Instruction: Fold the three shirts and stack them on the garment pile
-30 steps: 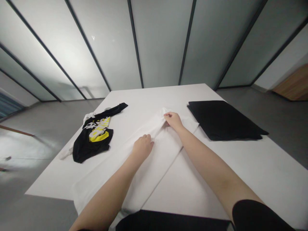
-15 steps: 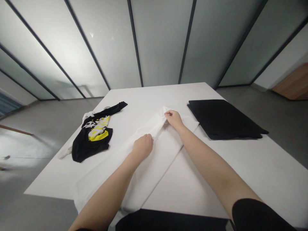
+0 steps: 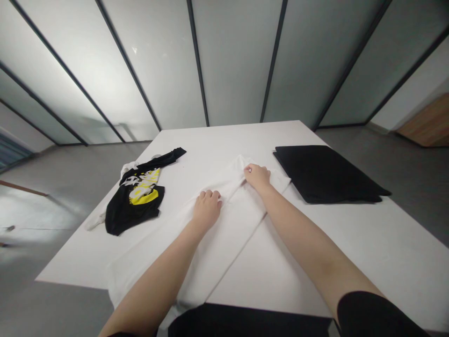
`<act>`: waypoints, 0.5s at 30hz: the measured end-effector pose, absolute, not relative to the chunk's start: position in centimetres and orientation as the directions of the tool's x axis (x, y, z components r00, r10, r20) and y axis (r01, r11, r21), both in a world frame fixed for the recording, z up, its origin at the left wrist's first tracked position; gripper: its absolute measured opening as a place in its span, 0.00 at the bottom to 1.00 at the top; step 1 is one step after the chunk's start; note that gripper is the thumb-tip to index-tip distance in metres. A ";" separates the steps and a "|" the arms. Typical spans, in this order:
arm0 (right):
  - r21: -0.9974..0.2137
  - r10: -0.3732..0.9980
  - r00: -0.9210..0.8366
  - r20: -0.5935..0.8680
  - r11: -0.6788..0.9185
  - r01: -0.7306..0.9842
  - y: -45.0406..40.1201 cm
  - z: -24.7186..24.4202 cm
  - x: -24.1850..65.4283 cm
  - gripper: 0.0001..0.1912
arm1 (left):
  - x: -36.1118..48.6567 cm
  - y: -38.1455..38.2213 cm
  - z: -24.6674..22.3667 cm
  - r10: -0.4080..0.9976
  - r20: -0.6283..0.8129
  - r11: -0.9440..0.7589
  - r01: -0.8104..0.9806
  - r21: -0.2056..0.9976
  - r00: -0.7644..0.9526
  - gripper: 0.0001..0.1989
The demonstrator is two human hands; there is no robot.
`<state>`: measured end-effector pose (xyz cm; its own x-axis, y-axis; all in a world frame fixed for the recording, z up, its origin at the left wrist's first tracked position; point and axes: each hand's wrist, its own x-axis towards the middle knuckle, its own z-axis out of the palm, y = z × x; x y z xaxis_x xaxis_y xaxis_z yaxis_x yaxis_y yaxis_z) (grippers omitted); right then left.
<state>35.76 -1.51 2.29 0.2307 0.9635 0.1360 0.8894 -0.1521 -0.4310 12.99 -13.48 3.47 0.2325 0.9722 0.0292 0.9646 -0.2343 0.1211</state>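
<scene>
A white garment (image 3: pixel 228 248) lies spread across the table in front of me, its near end by the table's front edge. My left hand (image 3: pixel 206 208) rests palm down on it, fingers spread apart. Farther up and to the right, my right hand (image 3: pixel 257 176) pinches a fold of the same cloth between thumb and fingers. Small wrinkles run between the two hands. Whether the garment is a shirt I cannot tell for sure.
On the white table (image 3: pixel 336 252), a crumpled black garment with a yellow and white print (image 3: pixel 119 213) lies at the left, with white cloth beneath it. Folded black fabric (image 3: pixel 329 173) lies at the right. Frosted glass panels (image 3: pixel 235 61) stand behind.
My left hand has loosened from its grip on the cloth and its fingers have spread out. My right hand has shifted slightly right and down, still pinching the white garment.
</scene>
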 end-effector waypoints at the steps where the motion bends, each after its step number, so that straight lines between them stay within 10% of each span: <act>1: -0.427 0.962 0.231 0.143 -0.150 0.892 -1.6 2.4 35.7 0.15 | 12.9 -13.5 3.2 0.972 0.058 -0.234 0.964 0.126 0.229 0.12; 15: -0.310 0.966 0.238 0.102 -0.197 0.930 -2.2 2.5 35.6 0.15 | 12.1 -13.4 2.6 0.977 0.056 -0.214 0.960 0.181 0.207 0.22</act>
<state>35.62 -2.22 2.48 0.2383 0.9658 0.1020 0.9302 -0.1968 -0.3100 12.07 -13.37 2.60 0.2074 0.9767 0.0556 0.9599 -0.2141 0.1807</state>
